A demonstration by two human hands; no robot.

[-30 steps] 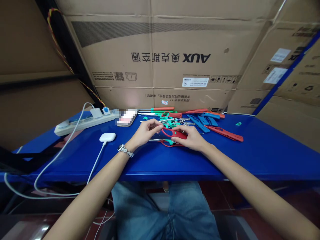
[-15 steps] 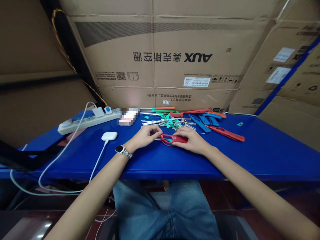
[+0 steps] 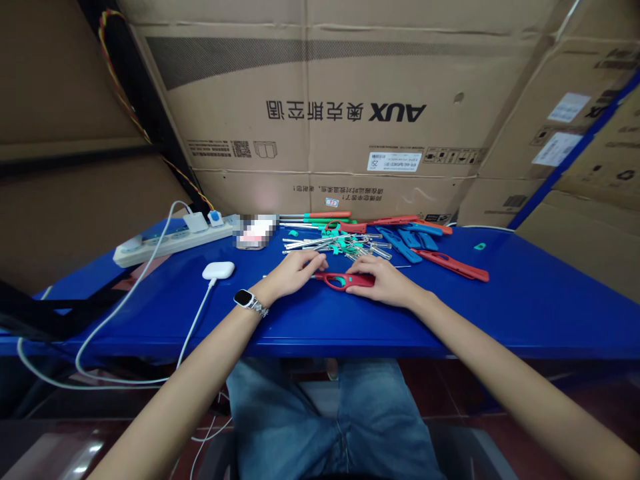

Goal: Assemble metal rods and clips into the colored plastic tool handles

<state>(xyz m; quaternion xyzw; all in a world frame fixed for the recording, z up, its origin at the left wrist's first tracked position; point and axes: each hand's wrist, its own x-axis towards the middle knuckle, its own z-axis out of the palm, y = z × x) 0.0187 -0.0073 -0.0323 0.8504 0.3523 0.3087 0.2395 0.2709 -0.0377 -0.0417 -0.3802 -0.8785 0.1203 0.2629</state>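
A long-necked gas lighter [image 3: 336, 281] with a red handle, a guard loop and a green trigger lies across in front of me. My right hand [image 3: 383, 280] is closed around the handle end from the right. My left hand [image 3: 296, 270] is at the metal tube, its fingers curled over the part just left of the loop; the tube's tip pokes out left of the hand. Just behind my hands lies a pile of metal tubes with green parts [image 3: 345, 245]. Right of it are loose blue handle shells [image 3: 397, 245] and a red handle shell [image 3: 453, 265].
Along the back lie tubed lighters with orange and green handles [image 3: 327, 215]. To the left are a white earbud case [image 3: 219, 270] on a cable, a pixelated phone [image 3: 256, 232] and a power strip [image 3: 175, 241]. A small green piece [image 3: 480, 247] lies right. Cardboard [image 3: 345, 73] stands behind the table.
The lighter's red loop looked doubled and offset; it now shows as one outline. My left hand has shifted slightly along the tube, and the tube's tip now shows left of it.
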